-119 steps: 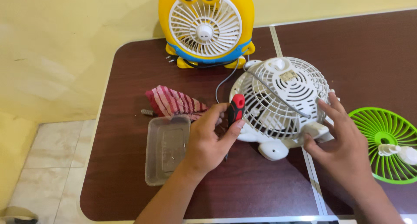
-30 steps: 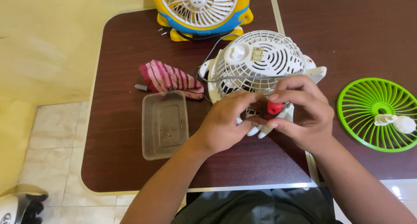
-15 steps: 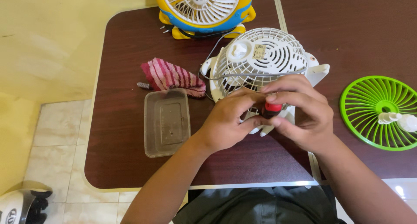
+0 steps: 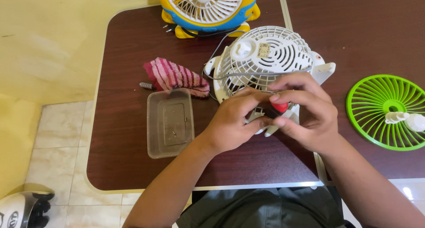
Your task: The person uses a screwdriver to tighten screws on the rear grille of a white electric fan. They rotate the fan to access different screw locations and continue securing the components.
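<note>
One clear tub — few tiny screws

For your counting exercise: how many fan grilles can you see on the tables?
3: the yellow fan's front grille at the far edge, the white fan's rear grille above the hands, and a loose green grille at right. Others may be hidden.

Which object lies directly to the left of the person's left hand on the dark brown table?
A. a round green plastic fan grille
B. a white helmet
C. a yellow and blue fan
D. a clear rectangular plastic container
D: the clear rectangular plastic container lies on the dark brown table just left of the left hand, while the round green plastic fan grille is far right.
</note>
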